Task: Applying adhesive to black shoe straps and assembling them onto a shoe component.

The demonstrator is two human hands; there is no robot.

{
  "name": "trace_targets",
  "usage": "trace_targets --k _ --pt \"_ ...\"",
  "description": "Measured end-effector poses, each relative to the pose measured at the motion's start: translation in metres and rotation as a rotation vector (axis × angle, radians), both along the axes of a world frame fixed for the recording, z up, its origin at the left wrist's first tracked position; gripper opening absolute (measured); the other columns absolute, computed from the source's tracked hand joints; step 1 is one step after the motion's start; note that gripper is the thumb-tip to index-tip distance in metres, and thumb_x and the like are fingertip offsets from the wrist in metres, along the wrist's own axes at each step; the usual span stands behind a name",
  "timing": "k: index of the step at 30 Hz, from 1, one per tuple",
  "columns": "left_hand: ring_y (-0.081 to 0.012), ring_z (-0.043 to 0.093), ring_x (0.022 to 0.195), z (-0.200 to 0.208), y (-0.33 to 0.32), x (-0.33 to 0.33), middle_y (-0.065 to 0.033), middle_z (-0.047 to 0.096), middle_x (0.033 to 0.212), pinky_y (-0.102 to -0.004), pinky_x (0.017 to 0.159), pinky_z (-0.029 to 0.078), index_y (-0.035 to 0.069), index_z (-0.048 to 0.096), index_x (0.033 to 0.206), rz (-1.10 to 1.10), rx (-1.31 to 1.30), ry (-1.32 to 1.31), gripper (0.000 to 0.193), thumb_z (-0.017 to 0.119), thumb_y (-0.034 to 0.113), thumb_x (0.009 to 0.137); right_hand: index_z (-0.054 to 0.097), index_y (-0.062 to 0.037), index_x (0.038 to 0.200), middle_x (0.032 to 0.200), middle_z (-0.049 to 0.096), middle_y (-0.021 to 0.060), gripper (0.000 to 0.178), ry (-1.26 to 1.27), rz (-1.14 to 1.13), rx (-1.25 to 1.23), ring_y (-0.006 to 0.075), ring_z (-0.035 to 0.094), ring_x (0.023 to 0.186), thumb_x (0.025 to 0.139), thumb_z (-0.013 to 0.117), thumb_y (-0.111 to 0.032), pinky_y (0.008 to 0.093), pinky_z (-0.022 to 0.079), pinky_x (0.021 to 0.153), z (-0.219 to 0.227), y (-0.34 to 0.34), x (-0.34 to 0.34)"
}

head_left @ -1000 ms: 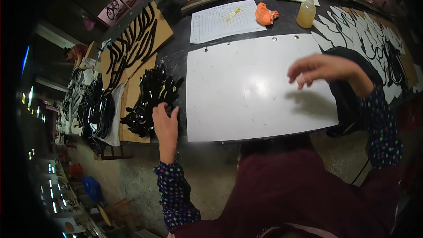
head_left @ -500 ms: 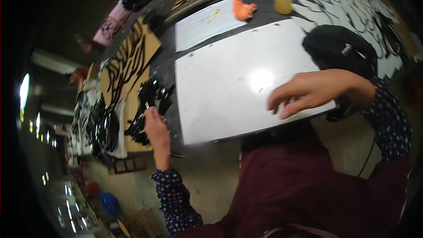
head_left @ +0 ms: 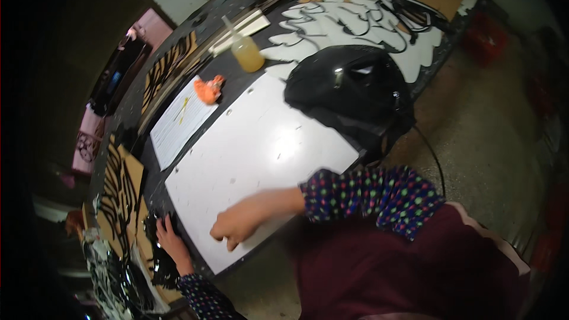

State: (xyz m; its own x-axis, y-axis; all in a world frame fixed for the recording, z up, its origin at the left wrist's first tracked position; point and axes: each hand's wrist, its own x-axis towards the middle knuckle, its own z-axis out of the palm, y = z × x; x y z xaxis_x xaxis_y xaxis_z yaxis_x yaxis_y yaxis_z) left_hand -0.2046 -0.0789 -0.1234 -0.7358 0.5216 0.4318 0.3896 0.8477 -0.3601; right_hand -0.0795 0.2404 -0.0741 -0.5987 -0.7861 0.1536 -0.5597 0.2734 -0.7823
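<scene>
At the lower left, my left hand (head_left: pixel 172 245) reaches over a pile of glossy black strips (head_left: pixel 162 266), its fingers apart and touching the pile's edge. My right hand (head_left: pixel 243 224) is over the near left part of a white board (head_left: pixel 261 142), slightly blurred. Its fingers are curled in, and whatever they may hold is hidden. The pile rests beside the board on brown cardboard (head_left: pixel 135 169), where more black strips (head_left: pixel 115 195) lie in rows.
Beyond the board are a lined paper sheet (head_left: pixel 172 133), an orange crumpled item (head_left: pixel 208 89) and a squeeze bottle of yellow liquid (head_left: pixel 246 53). A black covered machine (head_left: pixel 347 86) stands at the board's right. White pieces with dark strips (head_left: pixel 349 12) spread behind it.
The view has turned, bringing the black machine and white pieces nearer the middle. My right hand has moved left across the board with its fingers curled more. My left hand's fingers have spread apart.
</scene>
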Motion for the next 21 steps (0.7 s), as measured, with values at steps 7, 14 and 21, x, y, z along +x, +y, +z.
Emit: trace_targets --k 7,14,21 --pt "-0.0311 0.049 0.112 -0.014 0.005 0.008 -0.0139 0.054 0.124 -0.0401 0.092 0.040 0.004 0.055 0.121 0.041 0.264 -0.042 0.029 0.047 0.007 0.093 0.055 0.0005 0.107 0.094 0.064 0.0136 0.026 -0.365 -0.211 -0.522 0.0226 0.062 0.085 0.090 0.055 -0.018 0.0313 0.047 0.077 -0.001 0.077 0.086" --pt "-0.0282 0.051 0.112 0.002 0.031 0.023 -0.0118 0.054 0.124 -0.0406 0.092 0.039 0.004 0.056 0.118 0.130 0.116 0.196 0.027 0.051 0.009 0.092 0.058 -0.0006 0.106 0.088 0.067 0.0089 0.022 -0.091 -0.825 -0.488 0.0158 0.066 0.079 0.089 0.058 -0.014 0.0268 0.051 0.073 0.048 0.146 0.119" --pt "-0.0305 0.053 0.110 0.042 0.203 0.061 -0.0151 0.055 0.121 -0.0399 0.095 0.038 0.002 0.063 0.109 -0.591 0.700 -0.274 0.023 0.052 0.002 0.088 0.061 -0.0012 0.091 0.077 0.066 0.0102 0.026 0.136 -1.031 -0.256 0.0204 0.064 0.065 0.087 0.058 -0.027 0.0318 0.050 0.061 0.155 0.217 0.043"
